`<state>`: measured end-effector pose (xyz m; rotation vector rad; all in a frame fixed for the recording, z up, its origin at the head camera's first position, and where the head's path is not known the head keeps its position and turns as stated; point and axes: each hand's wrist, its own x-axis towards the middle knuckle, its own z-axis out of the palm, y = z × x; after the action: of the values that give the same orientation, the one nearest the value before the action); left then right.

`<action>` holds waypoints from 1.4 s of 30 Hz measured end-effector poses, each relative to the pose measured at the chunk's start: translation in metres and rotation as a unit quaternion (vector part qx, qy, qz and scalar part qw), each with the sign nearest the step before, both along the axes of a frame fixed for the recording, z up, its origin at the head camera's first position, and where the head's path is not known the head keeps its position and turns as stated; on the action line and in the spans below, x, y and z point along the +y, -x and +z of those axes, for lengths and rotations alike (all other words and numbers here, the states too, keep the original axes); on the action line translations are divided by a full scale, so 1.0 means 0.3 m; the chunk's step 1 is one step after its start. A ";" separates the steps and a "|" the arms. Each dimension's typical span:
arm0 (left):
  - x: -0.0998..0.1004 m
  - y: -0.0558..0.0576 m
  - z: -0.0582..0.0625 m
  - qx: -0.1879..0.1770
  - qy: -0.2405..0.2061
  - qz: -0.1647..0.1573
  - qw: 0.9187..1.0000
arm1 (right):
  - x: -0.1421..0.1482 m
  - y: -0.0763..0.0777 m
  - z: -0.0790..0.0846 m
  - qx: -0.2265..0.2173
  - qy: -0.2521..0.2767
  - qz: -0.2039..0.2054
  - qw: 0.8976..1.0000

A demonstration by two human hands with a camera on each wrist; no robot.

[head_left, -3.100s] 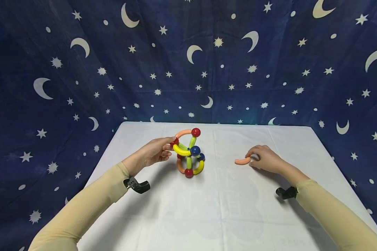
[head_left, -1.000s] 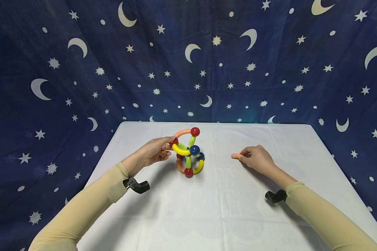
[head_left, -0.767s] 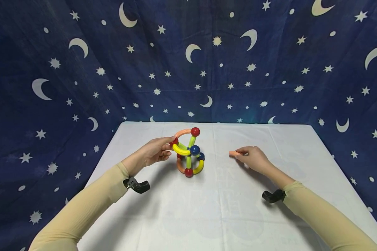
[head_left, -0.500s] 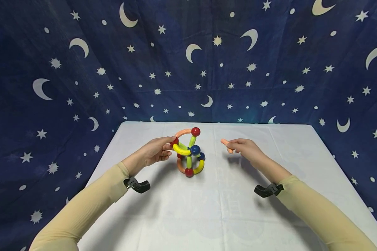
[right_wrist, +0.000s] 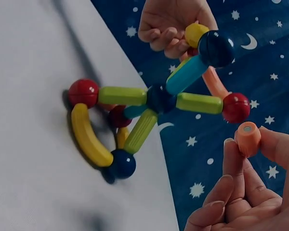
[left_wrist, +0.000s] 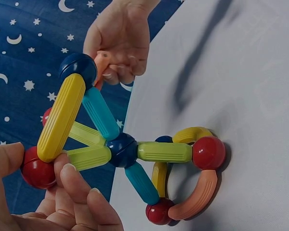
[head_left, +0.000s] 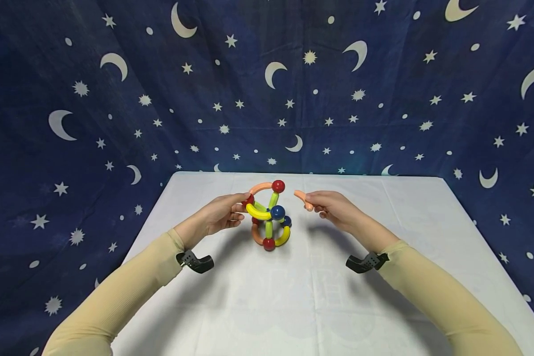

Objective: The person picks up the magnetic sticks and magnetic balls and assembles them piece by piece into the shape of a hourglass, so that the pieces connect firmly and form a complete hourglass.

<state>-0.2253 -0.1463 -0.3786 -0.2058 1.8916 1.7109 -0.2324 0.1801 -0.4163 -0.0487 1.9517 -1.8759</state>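
Note:
A toy of magnetic rods and balls (head_left: 269, 229) stands on the white-covered table. Its lower ring of curved rods rests on the cloth, and straight green and blue rods fan up from a central blue ball (left_wrist: 122, 150). My left hand (head_left: 218, 216) pinches an upper red ball (left_wrist: 37, 168) between thumb and fingers. My right hand (head_left: 335, 210) pinches a loose orange curved rod (head_left: 302, 199), raised above the table just right of the toy. In the right wrist view, a metal disc shows in the rod's end (right_wrist: 248, 137), close to but apart from another red ball (right_wrist: 236, 107).
The white table cloth (head_left: 293, 296) spreads in front of and around the toy. A dark blue curtain (head_left: 249, 143) with moons and stars hangs behind and at both sides. Each wrist wears a black camera mount (head_left: 196, 262).
My right hand has picked the orange curved rod up off the table and carried it left, nearer the toy, turning it on the way. My left hand keeps its place on the ball.

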 end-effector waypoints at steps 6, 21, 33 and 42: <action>0.002 0.002 -0.001 0.001 0.001 0.000 1.000 | -0.035 0.011 0.020 -0.007 0.004 -0.002 1.000; 0.006 0.000 -0.005 0.004 0.001 0.003 1.000 | -0.078 0.031 0.027 -0.027 0.001 -0.035 0.999; 0.011 0.000 -0.003 0.003 0.006 0.002 1.000 | -0.069 0.011 0.022 -0.028 0.035 0.000 0.999; 0.012 -0.001 -0.003 0.005 0.002 0.004 1.000 | -0.099 -0.015 0.033 -0.039 0.052 -0.002 0.998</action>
<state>-0.2250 -0.1428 -0.3794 -0.2075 1.9042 1.7158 -0.2280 0.1504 -0.4064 -0.0011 1.8027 -1.9514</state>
